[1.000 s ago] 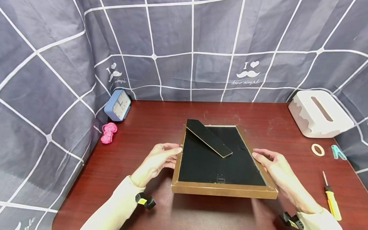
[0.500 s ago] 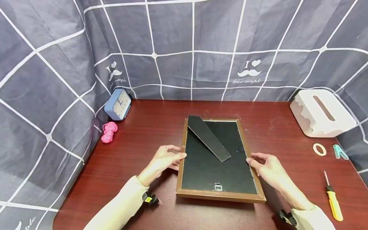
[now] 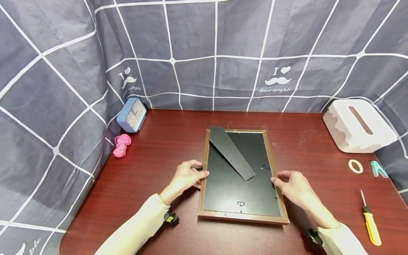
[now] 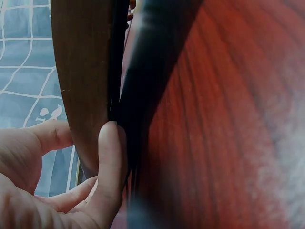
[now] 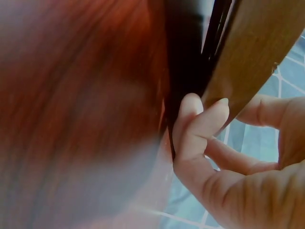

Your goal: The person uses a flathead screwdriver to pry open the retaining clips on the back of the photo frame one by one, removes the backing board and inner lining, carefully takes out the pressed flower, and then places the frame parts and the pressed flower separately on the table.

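Note:
A brown wooden picture frame lies face down on the dark red table, its black backing up and its black stand leg folded out at a slant. My left hand pinches the frame's left edge, thumb on top. My right hand pinches the right edge the same way. In the left wrist view a finger presses against the underside of the frame's edge. In the right wrist view curled fingers hold the other edge.
A blue clock and a pink cord bundle sit at the back left. At the right are a white tissue box, a tape ring, a teal clip and a yellow screwdriver. Grey checked cloth walls the table in.
The frame's near edge, raised a second ago, has come down, and the frame now lies flat on the table. Both hands kept their hold on its sides.

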Demonstrator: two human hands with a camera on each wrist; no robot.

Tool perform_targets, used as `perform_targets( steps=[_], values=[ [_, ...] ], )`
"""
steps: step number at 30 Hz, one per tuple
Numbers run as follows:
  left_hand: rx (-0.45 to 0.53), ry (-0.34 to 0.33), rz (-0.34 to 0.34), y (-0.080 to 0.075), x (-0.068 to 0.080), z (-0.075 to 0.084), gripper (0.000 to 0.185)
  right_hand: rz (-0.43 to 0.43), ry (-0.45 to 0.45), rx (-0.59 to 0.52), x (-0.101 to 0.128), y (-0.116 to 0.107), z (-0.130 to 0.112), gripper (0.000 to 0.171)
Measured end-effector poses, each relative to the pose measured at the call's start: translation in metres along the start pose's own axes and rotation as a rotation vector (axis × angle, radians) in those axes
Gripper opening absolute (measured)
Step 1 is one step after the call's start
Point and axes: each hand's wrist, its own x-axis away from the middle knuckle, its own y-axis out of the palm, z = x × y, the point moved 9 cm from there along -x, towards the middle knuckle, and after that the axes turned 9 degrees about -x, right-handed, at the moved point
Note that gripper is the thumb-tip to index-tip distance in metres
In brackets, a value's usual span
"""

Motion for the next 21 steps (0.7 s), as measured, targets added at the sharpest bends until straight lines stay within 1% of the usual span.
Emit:
perform_targets(
  steps=[4,8,11,17,21],
  values=[
    [-0.028,0.018,0.002,0.001,-0.001,0.001,0.049,0.011,-0.019,0.065,-0.002,0.000,-0.004,0.049],
    [-0.058,0.024,0.010,0.000,-0.003,0.002,0.048,0.027,-0.048,0.089,-0.003,0.000,-0.008,0.046],
    [-0.107,0.026,0.014,0.000,-0.002,0.004,0.049,0.034,-0.067,0.099,-0.003,0.001,-0.011,0.045],
    [-0.186,0.035,0.005,0.000,-0.002,0.005,0.056,0.030,-0.075,0.118,-0.003,0.002,-0.013,0.045],
    [-0.219,0.038,0.014,-0.001,-0.004,0.004,0.056,0.025,-0.077,0.135,-0.004,0.003,-0.014,0.044]
  ],
)
